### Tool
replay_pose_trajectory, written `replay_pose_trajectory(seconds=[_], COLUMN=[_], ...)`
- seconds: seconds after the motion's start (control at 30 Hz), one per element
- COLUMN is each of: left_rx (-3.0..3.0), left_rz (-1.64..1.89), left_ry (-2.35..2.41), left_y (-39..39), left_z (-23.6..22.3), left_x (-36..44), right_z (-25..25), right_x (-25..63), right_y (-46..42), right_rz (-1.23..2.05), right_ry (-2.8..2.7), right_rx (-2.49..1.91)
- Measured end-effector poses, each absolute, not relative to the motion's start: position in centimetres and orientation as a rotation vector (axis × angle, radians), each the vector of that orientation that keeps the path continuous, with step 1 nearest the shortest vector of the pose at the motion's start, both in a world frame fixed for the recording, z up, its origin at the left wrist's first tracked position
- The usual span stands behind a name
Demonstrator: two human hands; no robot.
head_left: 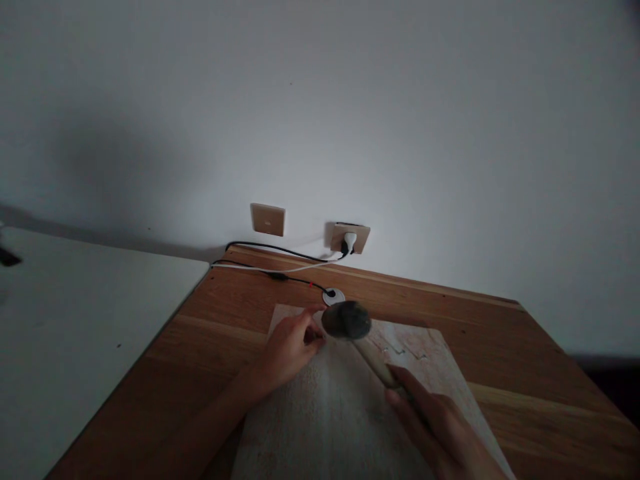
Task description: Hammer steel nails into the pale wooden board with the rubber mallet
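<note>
A pale worn board lies on the wooden table. My right hand is closed round the light wooden handle of a tool whose dark rounded head hovers over the board's far edge. My left hand rests on the board's far left part, fingers pinched together just beside the dark head. Whatever the fingers pinch is too small and dark to name.
A white wall stands behind the table with a switch plate and a socket holding a white plug. Black and white cables run across the table's back to a round cable hole. A white surface adjoins the table on the left.
</note>
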State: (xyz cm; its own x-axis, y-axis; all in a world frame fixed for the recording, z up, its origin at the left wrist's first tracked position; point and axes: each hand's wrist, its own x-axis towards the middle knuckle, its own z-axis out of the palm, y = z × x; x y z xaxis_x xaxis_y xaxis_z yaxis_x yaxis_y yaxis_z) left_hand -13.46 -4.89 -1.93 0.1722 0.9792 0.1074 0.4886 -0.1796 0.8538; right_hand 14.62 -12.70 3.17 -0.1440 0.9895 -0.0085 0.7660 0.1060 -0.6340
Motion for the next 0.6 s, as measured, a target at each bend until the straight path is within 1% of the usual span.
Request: replay_pose_trajectory(seconds=[0.13, 0.2, 0.27, 0.4, 0.5, 0.6], left_rx=[1.758, 1.756, 1.760, 1.781, 1.809, 1.816], left_rz=[0.887, 0.894, 0.917, 0.907, 0.871, 0.840], left_ry=[1.416, 1.410, 1.378, 1.370, 1.456, 1.474], left_y=[-4.9, -4.9, -4.8, -4.8, -4.9, -5.0], left_z=[-1.9, -1.8, -1.8, -1.8, -1.9, -1.8], left_x=[-13.5, -13.5, -13.5, -13.5, -13.5, -13.5], right_z=[4.6, 5.2, 5.2, 3.2, 1.5, 0.8], right_x=[15.0, 14.5, 13.8, 13.4, 13.9, 14.1], right_y=[-13.1, -12.9, -12.5, -12.4, -12.7, -12.8], right_rz=[0.595, 0.630, 0.732, 0.863, 0.846, 0.828], right_ry=[-1.888, -1.922, -1.979, -1.987, -1.983, -2.000], right_rx=[-1.641, -1.628, -1.614, -1.644, -1.673, -1.694])
